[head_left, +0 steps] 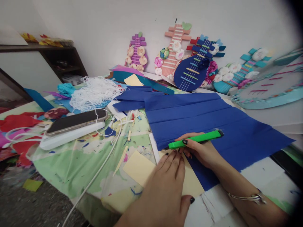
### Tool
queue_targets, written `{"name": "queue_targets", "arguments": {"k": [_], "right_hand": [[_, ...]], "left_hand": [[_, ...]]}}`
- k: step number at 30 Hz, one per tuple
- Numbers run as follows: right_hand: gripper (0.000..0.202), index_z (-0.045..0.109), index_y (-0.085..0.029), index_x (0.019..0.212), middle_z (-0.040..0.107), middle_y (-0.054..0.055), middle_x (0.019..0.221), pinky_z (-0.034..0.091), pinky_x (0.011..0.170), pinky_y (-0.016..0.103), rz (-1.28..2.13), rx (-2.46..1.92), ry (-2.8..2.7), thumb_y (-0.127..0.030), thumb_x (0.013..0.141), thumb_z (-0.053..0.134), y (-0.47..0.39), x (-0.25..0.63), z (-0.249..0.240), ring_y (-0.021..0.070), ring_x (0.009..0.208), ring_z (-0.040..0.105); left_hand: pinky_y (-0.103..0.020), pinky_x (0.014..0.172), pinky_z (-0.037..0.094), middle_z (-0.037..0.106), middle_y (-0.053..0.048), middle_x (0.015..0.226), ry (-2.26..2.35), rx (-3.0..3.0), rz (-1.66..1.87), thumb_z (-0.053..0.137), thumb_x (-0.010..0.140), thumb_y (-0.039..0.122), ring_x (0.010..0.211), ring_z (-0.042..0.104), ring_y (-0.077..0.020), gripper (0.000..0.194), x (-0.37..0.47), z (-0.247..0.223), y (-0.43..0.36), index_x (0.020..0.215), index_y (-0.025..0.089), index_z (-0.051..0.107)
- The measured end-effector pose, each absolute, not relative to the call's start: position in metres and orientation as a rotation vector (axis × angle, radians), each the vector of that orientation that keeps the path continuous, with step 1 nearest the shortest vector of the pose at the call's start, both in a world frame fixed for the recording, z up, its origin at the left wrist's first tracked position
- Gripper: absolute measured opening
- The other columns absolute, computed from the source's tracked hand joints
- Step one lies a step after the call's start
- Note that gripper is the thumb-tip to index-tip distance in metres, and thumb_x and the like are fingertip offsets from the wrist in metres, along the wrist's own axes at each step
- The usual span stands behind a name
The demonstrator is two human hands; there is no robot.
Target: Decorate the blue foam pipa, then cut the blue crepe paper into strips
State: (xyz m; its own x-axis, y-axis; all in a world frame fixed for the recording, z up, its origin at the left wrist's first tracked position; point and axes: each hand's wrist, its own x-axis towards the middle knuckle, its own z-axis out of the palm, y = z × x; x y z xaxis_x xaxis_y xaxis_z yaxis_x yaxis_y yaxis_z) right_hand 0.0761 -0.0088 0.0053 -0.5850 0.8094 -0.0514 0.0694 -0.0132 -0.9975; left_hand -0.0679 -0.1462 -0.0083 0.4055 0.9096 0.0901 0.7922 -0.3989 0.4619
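White wall (pixel 99 47) stands behind a messy counter (pixel 59 171). Right fingers (pixel 195 145) are curled around a green cutter (pixel 200 138), its tip near the left edge of a big blue sheet (pixel 187 115). Left fingers (pixel 174 164) are straight and close together, over a pale yellow card (pixel 193 179). Farther off are a phone (pixel 77 121), white string (pixel 97 93) and pretend guitars (pixel 190 74).

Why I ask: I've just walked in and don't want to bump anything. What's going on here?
A person's right hand holds a green utility knife over a blue sheet, its front end by the sheet's near left edge; whether it is cutting is hard to tell. The left hand lies palm down over a cream card, fingertips close to the knife. Behind, a dark blue model instrument stands near the wall.
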Motion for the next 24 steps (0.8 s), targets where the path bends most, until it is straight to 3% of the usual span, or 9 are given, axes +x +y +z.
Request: {"name": "queue_targets", "arguments": {"k": [14,24], "right_hand": [[0.022,0.072,-0.014,0.088,0.067,0.005,0.063,0.040,0.043,0.023,1.627,-0.935,-1.743,-0.033,0.078,0.065,-0.0055,0.0812,0.0061,0.0109,0.047,0.052],[0.021,0.072,-0.013,0.084,0.066,0.005,0.060,0.037,0.041,0.022,1.631,-0.968,-1.653,-0.032,0.076,0.066,-0.0052,0.0815,0.0071,0.0108,0.046,0.051]], "left_hand": [[-0.044,0.119,0.014,0.006,-0.013,0.157,1.466,2.306,0.473,0.035,0.093,0.045,0.144,0.003,-0.0279,0.071,-0.0684,-0.0070,-0.1480,0.150,0.008,0.011],[-0.043,0.119,0.015,0.005,-0.012,0.157,1.477,2.320,0.456,0.040,0.091,0.038,0.144,0.002,-0.0274,0.072,-0.0687,-0.0052,-0.1487,0.150,0.009,0.011]]}}
